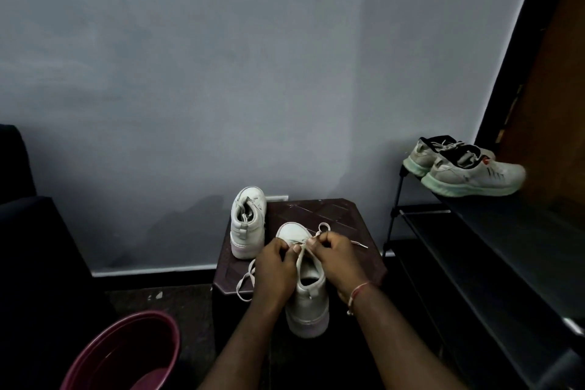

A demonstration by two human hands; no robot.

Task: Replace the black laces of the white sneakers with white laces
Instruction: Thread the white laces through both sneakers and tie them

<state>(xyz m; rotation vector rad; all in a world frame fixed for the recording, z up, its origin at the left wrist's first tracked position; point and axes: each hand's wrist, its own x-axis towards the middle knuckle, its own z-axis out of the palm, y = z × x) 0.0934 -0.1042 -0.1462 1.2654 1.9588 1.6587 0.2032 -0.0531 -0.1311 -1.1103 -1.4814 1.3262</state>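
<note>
Lace: thin white fabric lace (357, 243), limp, light; grip near tip.
Fingers: left hand (273, 266), right hand (335, 255) both pinching it.

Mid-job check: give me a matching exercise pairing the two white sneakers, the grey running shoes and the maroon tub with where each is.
1. near sneaker
2. far sneaker
3. grey running shoes
4. maroon tub

A. on the black rack, right
B. lower left, beside the table
C. table's far left corner, untouched
D. left hand and right hand pinch its white lace

Pairs: 1-D, 2-C, 3-A, 4-B.
</note>
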